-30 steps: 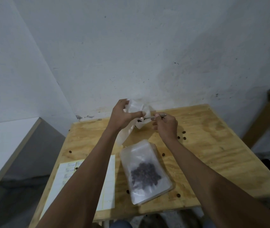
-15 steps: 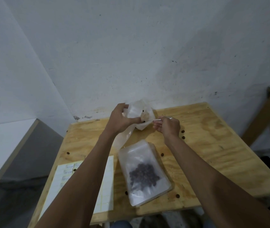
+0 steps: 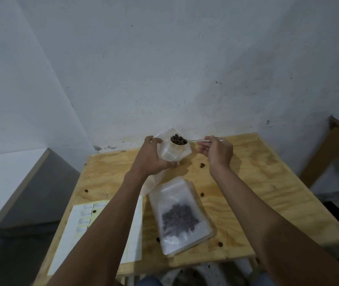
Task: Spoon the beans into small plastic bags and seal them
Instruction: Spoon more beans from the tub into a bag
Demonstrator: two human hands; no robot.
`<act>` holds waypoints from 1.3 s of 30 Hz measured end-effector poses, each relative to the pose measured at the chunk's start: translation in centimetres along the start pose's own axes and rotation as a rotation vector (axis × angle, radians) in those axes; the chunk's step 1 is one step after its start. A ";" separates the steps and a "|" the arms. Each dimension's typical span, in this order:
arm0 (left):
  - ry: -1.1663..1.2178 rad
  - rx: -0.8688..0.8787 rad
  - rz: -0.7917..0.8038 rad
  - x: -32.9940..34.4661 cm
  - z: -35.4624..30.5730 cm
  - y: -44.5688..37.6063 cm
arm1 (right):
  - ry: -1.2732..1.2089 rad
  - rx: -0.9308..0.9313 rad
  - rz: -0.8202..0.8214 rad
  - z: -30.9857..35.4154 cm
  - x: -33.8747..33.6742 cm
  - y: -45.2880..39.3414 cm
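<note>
A thin, translucent plastic bag (image 3: 169,150), crinkled and soft, is held above the far edge of the table by the left hand (image 3: 151,156), whose fingers curl round its side and lower part, with the mouth of the bag facing up. Over that mouth sits the bowl of a slim metal spoon (image 3: 185,140), heaped with small, dark, rounded beans (image 3: 178,139); its long axis runs level, left to right, handle toward the right hand (image 3: 216,150), which pinches the handle between thumb and fingertips. Nearer the person, a flat frosted pouch (image 3: 180,215) lies on the rough, pale plywood table (image 3: 257,182), a dark cluster of beans inside, its length pointing away and slightly left. A yellowish paper sheet (image 3: 77,234) lies to the left. Loose beans dot the wood. Behind stands a scuffed white plaster wall (image 3: 164,69).
</note>
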State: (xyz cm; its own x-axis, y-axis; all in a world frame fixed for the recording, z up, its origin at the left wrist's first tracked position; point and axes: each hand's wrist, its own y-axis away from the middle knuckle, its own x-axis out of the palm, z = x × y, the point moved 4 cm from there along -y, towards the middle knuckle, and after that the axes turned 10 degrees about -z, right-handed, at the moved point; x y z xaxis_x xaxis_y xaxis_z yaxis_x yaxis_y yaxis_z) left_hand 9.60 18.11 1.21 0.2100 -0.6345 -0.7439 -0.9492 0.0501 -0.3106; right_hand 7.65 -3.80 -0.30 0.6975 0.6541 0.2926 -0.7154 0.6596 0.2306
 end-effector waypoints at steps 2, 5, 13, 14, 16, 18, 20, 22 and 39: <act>-0.004 -0.003 0.002 0.0 0.0 0.0 | -0.004 -0.025 0.009 0.7 0.0 0.1; 0.005 -0.022 -0.010 0.2 -0.1 0.0 | 0.042 -0.102 0.068 1.6 0.1 0.6; 0.072 -0.040 -0.057 0.1 -0.4 -0.2 | 0.171 -0.447 0.169 1.9 0.8 2.2; 0.113 -0.057 -0.064 -0.2 -0.4 -0.2 | 0.157 -0.456 0.106 1.8 0.6 2.0; 0.171 -0.086 -0.071 -0.6 -0.4 -0.5 | 0.227 -0.486 0.075 1.1 0.4 1.5; 0.192 -0.106 -0.060 -0.9 -0.7 -0.9 | 0.342 -0.490 0.152 0.0 0.4 1.2; 0.215 -0.134 -0.044 -1.0 -1.0 -1.5 | 0.432 -0.499 0.213 -1.0 0.3 1.1; 0.228 -0.134 -0.036 -0.9 -1.4 -2.0 | 0.471 -0.473 0.253 -1.7 0.1 1.2; 0.173 -0.007 0.020 -0.1 -2.1 -1.3 | 0.140 -0.016 -0.030 -1.0 -0.6 0.0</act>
State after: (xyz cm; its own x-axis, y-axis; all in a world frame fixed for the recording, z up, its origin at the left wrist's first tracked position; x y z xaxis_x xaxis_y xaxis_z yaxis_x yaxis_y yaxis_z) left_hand 10.34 16.49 2.93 0.1480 -0.7567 -0.6368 -0.9546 0.0591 -0.2920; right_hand 7.25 -3.84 -1.41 0.7182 0.6787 0.1535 -0.6944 0.6845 0.2220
